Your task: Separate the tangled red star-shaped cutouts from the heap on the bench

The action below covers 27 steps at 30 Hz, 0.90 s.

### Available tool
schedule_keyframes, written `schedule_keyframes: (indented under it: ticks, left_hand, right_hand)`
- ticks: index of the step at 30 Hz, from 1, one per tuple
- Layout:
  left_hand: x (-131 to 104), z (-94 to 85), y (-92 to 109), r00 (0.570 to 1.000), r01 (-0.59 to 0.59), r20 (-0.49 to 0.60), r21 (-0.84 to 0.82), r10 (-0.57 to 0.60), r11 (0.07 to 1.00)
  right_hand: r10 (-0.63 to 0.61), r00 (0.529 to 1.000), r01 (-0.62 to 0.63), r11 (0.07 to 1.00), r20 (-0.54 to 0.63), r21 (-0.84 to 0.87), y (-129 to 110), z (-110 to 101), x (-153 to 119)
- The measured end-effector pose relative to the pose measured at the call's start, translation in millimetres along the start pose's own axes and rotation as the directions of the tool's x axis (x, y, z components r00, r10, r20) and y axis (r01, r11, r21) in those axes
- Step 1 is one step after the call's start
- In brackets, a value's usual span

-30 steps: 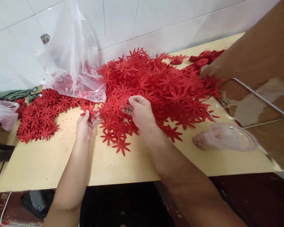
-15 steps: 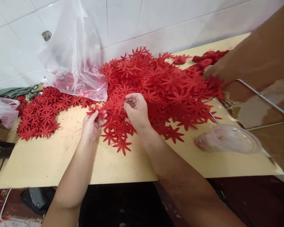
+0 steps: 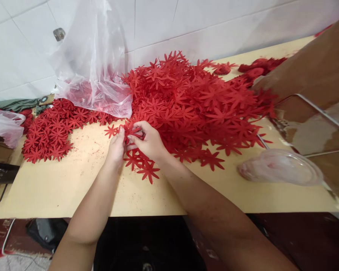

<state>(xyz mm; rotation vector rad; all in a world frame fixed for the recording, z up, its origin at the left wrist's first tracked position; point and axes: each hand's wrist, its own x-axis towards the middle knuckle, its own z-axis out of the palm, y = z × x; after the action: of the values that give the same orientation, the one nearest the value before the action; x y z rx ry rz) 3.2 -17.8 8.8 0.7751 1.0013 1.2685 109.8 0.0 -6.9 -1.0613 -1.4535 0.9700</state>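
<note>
My left hand (image 3: 116,148) pinches red flower-shaped cutouts (image 3: 129,130) with several narrow petals, thumb on top. Against them, my right hand (image 3: 151,143) has its thumb and fingers closed on the same cutouts; how many pieces are between the fingers cannot be made out. Both hands meet at the front left edge of a large loose heap of matching red cutouts (image 3: 186,98). Just below my right hand, a few cutouts (image 3: 148,171) lie on the tabletop. A flatter, darker red pile (image 3: 49,135) is further left.
A clear plastic bag (image 3: 96,88) with red pieces stands against the tiled wall. On the right are a clear plastic tub (image 3: 290,167) and a large brown cardboard piece (image 3: 307,79). The pale table (image 3: 84,188) has its front edge near my forearms. Red rolls (image 3: 254,71) lie behind.
My right hand has moved left and down from the heap to meet my left hand at the cutouts. My left hand has shifted slightly right. The view has turned a little.
</note>
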Motion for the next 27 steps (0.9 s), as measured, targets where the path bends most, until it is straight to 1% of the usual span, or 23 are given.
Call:
schedule_keyframes:
  ticks: [2, 4, 7, 9, 13, 16, 18, 19, 21, 22, 23, 24, 25, 27]
  left_hand:
    - [-1, 2.3, 1, 1.0, 0.005, 0.023, -0.003, -0.005, 1.0]
    - [-2, 3.6, 2, 1.0, 0.008, 0.031, -0.02, -0.007, 1.0]
    - [-3, 6.0, 3, 1.0, 0.013, 0.02, -0.029, -0.013, 0.999]
    - [-4, 8.4, 2, 0.999, 0.024, 0.033, -0.018, -0.024, 1.0]
    - [-5, 10.2, 2, 0.998, 0.02, 0.053, -0.001, -0.02, 1.0]
    - [-4, 6.7, 3, 0.999, -0.016, 0.048, 0.007, 0.016, 1.0]
    - [-2, 3.7, 4, 0.998, -0.038, 0.048, 0.008, 0.038, 0.999]
    - [-2, 2.6, 5, 0.998, -0.039, 0.044, 0.009, 0.039, 0.999]
    - [-1, 1.3, 4, 1.0, -0.015, 0.022, 0.008, 0.015, 1.0]
    - [0, 1.1, 4, 1.0, 0.001, 0.004, 0.0, -0.001, 1.0]
    - [0, 1.0, 3, 1.0, 0.014, -0.011, -0.014, -0.014, 1.0]
    - [0, 1.1, 3, 1.0, 0.021, -0.022, -0.031, -0.022, 0.999]
    - [0, 1.1, 2, 0.999, 0.021, -0.03, -0.048, -0.023, 0.999]
    - [0, 1.2, 1, 0.999, 0.017, -0.03, -0.064, -0.019, 0.998]
  right_hand:
    - [0.048, 0.999, -0.047, 0.995, -0.007, 0.092, 1, -1, 2]
    - [0.05, 0.999, -0.048, 0.99, -0.013, 0.135, 0, -4, 3]
    - [-0.004, 0.997, 0.01, 0.997, -0.083, 0.076, -2, -7, 4]
    - [-0.037, 0.991, 0.041, 0.999, -0.126, 0.03, -3, -8, 3]
    - [-0.052, 0.979, 0.051, 0.999, -0.197, -0.01, -2, -10, 5]
    - [-0.062, 0.943, 0.06, 0.998, -0.327, -0.015, 4, -19, 11]
    - [-0.131, 0.908, 0.112, 0.991, -0.397, -0.07, 7, -26, 16]
    - [-0.191, 0.895, 0.153, 0.98, -0.404, -0.126, 8, -28, 17]
    - [-0.319, 0.883, 0.243, 0.938, -0.346, -0.246, 7, -28, 16]
    - [-0.359, 0.888, 0.279, 0.918, -0.289, -0.281, 6, -26, 14]
    - [-0.37, 0.902, 0.303, 0.91, -0.222, -0.284, 5, -22, 12]
    - [-0.352, 0.923, 0.308, 0.918, -0.153, -0.251, 4, -18, 9]
    - [-0.302, 0.95, 0.282, 0.94, -0.083, -0.192, 4, -13, 7]
    - [-0.151, 0.988, 0.153, 0.987, 0.04, -0.052, 3, -5, 3]
